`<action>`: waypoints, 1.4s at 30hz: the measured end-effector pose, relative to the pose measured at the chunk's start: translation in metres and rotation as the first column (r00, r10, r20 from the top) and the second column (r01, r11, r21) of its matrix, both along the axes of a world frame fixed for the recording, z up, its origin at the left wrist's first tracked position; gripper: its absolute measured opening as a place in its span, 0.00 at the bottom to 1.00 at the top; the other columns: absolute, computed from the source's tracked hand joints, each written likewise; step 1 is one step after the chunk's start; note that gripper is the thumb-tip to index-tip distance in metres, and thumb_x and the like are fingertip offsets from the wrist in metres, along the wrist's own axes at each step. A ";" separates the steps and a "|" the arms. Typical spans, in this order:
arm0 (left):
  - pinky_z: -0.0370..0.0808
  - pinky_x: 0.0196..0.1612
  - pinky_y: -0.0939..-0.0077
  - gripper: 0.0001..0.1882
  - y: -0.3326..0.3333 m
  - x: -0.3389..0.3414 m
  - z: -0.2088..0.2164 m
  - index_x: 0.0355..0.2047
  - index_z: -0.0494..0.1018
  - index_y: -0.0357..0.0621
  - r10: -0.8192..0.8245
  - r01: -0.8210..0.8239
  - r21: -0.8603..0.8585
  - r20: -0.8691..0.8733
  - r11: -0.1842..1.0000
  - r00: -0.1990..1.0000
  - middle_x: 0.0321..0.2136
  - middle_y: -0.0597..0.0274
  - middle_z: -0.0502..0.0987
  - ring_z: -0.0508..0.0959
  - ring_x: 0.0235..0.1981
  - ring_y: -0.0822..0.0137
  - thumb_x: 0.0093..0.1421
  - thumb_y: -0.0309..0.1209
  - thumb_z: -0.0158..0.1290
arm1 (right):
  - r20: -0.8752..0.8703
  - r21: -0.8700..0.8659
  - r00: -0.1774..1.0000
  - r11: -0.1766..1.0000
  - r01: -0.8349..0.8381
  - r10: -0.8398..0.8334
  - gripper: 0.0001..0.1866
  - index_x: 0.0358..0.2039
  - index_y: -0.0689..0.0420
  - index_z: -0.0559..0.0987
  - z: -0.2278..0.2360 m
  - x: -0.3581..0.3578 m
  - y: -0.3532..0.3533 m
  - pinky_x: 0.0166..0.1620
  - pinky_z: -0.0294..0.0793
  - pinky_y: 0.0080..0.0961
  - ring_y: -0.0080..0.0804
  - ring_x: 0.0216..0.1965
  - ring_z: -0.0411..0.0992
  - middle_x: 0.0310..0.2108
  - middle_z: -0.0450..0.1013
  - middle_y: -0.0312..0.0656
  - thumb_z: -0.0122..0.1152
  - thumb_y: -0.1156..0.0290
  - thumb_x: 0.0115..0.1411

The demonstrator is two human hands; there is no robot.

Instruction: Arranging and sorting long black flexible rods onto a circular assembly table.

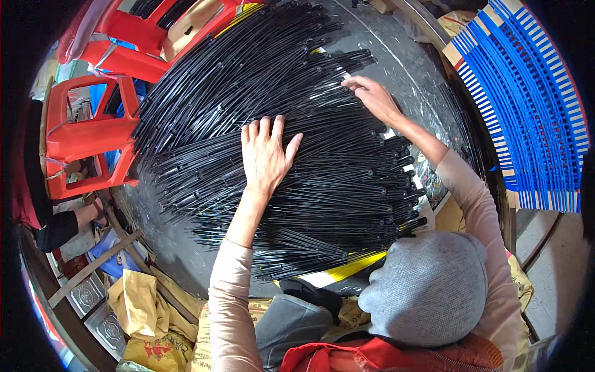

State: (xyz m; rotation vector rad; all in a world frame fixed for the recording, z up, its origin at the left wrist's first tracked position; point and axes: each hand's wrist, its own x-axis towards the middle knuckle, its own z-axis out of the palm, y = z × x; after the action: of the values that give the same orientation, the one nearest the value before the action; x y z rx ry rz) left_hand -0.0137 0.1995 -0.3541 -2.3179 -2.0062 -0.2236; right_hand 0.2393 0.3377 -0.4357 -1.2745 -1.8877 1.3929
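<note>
A broad heap of long, thin black rods (322, 180) with small thicker ends covers the dark table. My left hand (266, 152) lies palm down across the middle of the heap, fingers spread and thumb out to the right. Further away and to the right, my right hand (374, 99) hovers at or touches the rods' right ends. Its fingers are loosely bent and no held thing shows in them; its palm side is hidden.
Red plastic stools (93, 133) stand at the left. At the right, a slotted wooden rack holds many blue strips (517, 105). Yellow-brown sacks (139, 304) lie at lower left. Striped tape (353, 268) runs along the table's near edge. A grey knitted cap (427, 288) fills the lower right.
</note>
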 end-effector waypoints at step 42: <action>0.59 0.59 0.55 0.39 0.052 -0.028 -0.013 0.58 0.63 0.53 0.201 -0.203 0.002 0.131 0.979 0.971 0.54 0.54 0.64 0.63 0.56 0.52 0.45 0.26 0.66 | -0.080 0.090 0.996 0.996 -0.020 0.028 0.33 0.56 0.50 0.69 -0.007 -0.034 0.008 0.47 0.72 0.25 0.32 0.54 0.69 0.52 0.70 0.43 0.57 0.87 0.48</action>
State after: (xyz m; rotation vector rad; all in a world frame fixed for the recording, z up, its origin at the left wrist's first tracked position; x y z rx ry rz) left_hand -0.0416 0.2514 -0.3672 -2.1199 -2.2739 -0.3855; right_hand 0.2056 0.3459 -0.4426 -1.1390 -1.8940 1.3360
